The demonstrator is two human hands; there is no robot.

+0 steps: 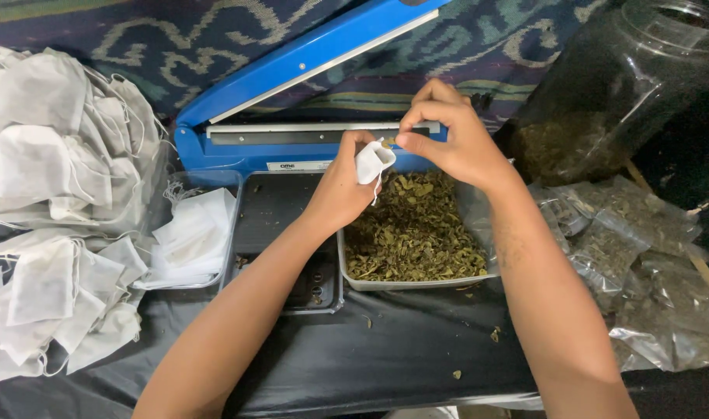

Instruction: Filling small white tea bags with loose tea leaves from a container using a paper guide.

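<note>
Your left hand (340, 186) pinches a small white filter bag (372, 161) open while your right hand (451, 136) closes its fingertips at the bag's mouth (a pinch of leaf, seemingly), both above the tray of dried leaves (413, 233). Beyond stands a blue heat sealer (292, 93); empty bags (52, 209) pile at left.

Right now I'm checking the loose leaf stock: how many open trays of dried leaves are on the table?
1. The leaf tray sits under both hands, before the blue heat sealer. Further leaves are in a jar and bags; more trays may be hidden.
</note>
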